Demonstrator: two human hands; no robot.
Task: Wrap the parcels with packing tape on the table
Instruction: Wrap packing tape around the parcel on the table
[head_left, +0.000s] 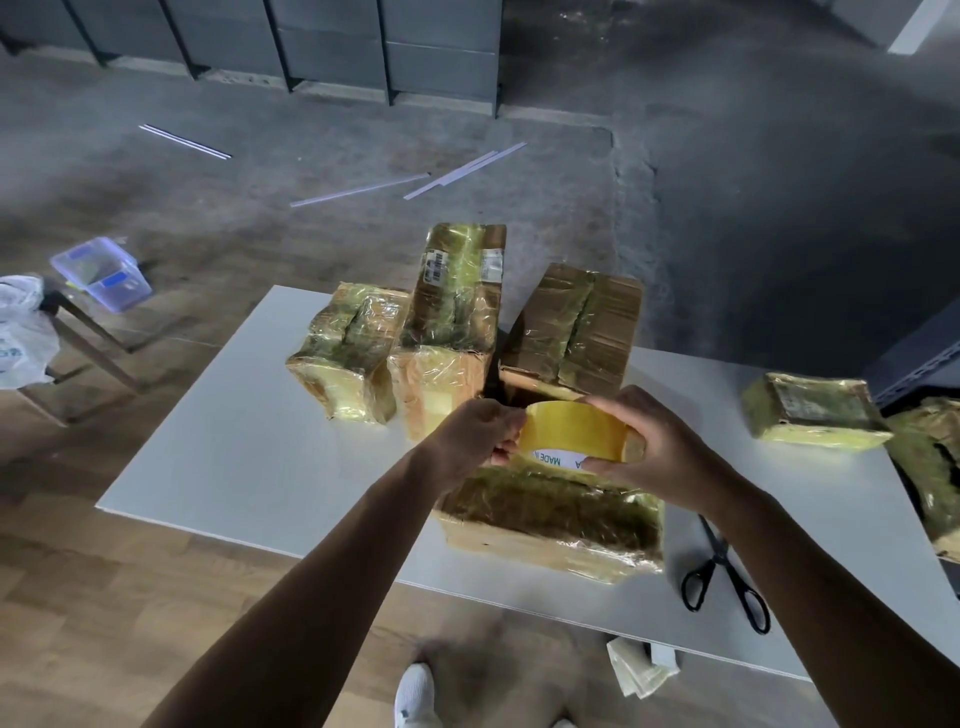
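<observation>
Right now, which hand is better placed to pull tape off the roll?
Left, I'd judge. The left hand pinches at the left edge of the tape roll, while the right hand wraps round the roll, steadying it above the nearest parcel.
</observation>
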